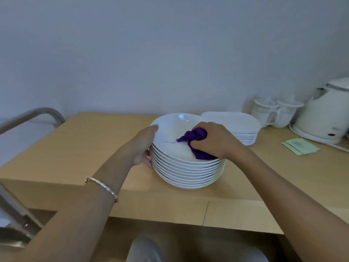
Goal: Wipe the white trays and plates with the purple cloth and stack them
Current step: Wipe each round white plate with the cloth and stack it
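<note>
Wooden worktop (94,148) carries a tall stack of plates (187,173) near its front, with a lower stack of trays (243,137) just behind it to the right. The left hand (145,146) grips the plates at their left rim, thumb on the uppermost one and fingers curled round the edge below. The right hand (213,140) clenches the bunched cloth (196,142) and presses it onto the right side of the top plate (170,133). Wiping that plate appears to be the step in hand. The next move probably calls for sweeping the cloth across the bare left and far parts while the left hand steadies the stack.
</note>
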Tool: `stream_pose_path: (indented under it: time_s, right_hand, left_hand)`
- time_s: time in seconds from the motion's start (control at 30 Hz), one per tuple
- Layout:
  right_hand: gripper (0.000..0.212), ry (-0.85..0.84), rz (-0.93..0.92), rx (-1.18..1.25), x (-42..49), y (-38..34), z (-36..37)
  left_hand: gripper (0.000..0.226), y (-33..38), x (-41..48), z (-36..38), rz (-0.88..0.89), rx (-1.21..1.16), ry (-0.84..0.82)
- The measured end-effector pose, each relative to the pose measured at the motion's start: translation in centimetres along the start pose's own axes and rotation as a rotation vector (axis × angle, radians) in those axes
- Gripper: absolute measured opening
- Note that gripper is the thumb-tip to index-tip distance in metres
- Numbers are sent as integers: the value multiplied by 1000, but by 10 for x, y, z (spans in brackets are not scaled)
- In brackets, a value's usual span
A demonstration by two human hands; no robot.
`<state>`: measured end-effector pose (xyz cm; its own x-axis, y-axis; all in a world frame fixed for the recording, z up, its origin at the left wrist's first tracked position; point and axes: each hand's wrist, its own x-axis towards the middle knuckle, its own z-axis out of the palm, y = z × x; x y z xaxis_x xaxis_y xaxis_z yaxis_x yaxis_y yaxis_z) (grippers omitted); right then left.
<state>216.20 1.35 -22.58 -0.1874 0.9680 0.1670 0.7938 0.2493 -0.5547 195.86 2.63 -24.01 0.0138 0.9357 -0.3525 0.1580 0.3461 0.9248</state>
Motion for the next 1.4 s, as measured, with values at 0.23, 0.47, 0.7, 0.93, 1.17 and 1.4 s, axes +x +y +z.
stream_pose_path:
  time_s: [0.23,0.47,0.7,0.93,1.17,1.4]
  right_hand:
    - [25,76,71,-57,-24,55,-37]
    - [41,140,102,-218,-12,75,-36]
    - [53,53,111,-49,36,30,-10]
    - [18,-384,-100,33,-48,26,-57]
    - [44,-44,86,-477,8,81,-48]
    - [20,-167,-97,1,6,9,-7]
  left_hand:
    - [30,9,-8,70,29,-7,-74]
    - [43,8,-2,92,92,26,-89]
    - [26,0,-1,95,454,-22,-19]
    - [35,-1,9,89,466,19,14]
    - [36,1,9,87,455,31,2]
    - [39,-3,12,93,441,-33,67]
